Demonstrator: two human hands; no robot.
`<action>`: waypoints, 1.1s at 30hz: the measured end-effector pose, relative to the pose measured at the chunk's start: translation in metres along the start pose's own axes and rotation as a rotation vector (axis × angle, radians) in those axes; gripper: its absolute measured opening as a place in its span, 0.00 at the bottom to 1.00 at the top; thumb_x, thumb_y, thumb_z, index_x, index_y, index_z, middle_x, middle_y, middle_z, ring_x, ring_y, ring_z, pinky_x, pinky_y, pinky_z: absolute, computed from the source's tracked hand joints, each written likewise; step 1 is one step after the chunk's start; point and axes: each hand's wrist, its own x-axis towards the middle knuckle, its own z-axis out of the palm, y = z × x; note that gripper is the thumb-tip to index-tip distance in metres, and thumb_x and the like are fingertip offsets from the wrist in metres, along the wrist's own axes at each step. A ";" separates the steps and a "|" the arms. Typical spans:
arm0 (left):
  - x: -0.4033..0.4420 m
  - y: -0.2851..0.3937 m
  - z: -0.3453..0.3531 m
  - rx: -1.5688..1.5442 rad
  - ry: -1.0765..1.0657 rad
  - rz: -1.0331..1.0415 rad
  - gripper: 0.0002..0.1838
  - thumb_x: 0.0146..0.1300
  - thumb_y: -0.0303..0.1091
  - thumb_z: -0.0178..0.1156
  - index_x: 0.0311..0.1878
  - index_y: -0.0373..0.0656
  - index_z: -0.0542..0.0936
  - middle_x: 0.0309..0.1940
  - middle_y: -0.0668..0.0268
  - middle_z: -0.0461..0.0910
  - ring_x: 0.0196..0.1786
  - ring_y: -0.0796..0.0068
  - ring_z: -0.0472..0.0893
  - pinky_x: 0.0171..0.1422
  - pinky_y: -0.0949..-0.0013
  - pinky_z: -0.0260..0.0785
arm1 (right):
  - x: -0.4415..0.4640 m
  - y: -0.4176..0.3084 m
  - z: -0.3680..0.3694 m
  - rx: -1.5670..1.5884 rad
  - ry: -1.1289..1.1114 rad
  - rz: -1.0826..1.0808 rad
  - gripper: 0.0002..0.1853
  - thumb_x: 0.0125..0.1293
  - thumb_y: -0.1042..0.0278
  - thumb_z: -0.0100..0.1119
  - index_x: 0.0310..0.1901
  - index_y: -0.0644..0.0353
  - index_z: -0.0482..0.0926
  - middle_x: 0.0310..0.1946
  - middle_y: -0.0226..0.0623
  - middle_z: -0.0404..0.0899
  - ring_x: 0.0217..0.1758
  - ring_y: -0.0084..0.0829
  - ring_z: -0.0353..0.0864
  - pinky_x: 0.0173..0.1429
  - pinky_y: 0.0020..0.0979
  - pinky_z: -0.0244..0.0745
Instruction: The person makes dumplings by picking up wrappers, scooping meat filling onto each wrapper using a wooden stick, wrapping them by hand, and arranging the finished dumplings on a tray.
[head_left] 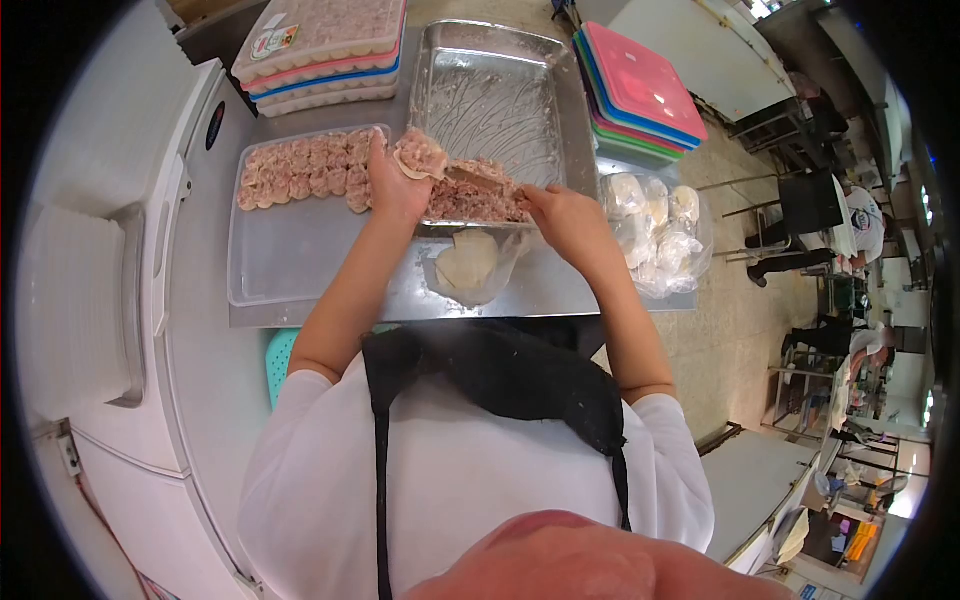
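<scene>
The deep pan point(500, 95) is shiny metal with a smeared, greasy film; the surface point(565, 290) is smooth grey metal. The shallow tray point(300, 262) is translucent plastic, the pink lid point(640, 70) glossy plastic. The meat point(465, 208) looks moist and rough, the apron point(510, 375) matt cloth. The spatula point(478, 178) may be wood; too little shows.

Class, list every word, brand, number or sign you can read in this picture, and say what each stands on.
No text reads clearly.
Label on the top stacked tray: too small and blurred.
Dark oval badge on the white appliance: unreadable.
Print on a co-worker's shirt: too small.
</scene>
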 end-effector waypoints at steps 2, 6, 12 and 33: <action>0.001 -0.001 -0.002 -0.020 0.004 -0.054 0.33 0.66 0.62 0.48 0.51 0.36 0.69 0.36 0.59 0.74 0.45 0.61 0.76 0.61 0.52 0.66 | 0.002 0.000 0.005 -0.033 0.009 -0.035 0.13 0.66 0.63 0.55 0.50 0.53 0.77 0.31 0.46 0.78 0.35 0.51 0.79 0.37 0.45 0.75; -0.027 0.001 0.025 0.070 0.041 -0.127 0.35 0.64 0.65 0.49 0.49 0.35 0.70 0.32 0.62 0.73 0.39 0.63 0.75 0.57 0.54 0.67 | 0.006 0.002 0.000 -0.149 -0.069 -0.052 0.14 0.66 0.64 0.53 0.52 0.53 0.75 0.29 0.46 0.77 0.35 0.49 0.80 0.36 0.45 0.75; 0.008 0.007 0.007 0.026 -0.032 -0.096 0.32 0.62 0.61 0.55 0.47 0.35 0.73 0.34 0.60 0.74 0.39 0.64 0.75 0.56 0.54 0.69 | 0.010 -0.013 0.003 -0.070 0.034 -0.127 0.15 0.66 0.65 0.54 0.54 0.56 0.75 0.28 0.45 0.77 0.35 0.47 0.80 0.36 0.43 0.75; -0.024 0.043 0.046 1.877 -1.023 -0.019 0.23 0.51 0.38 0.72 0.49 0.39 0.80 0.47 0.63 0.81 0.48 0.71 0.80 0.55 0.68 0.72 | 0.008 0.043 0.019 0.498 -0.188 -0.131 0.15 0.67 0.62 0.57 0.52 0.59 0.80 0.41 0.49 0.82 0.42 0.42 0.83 0.48 0.33 0.75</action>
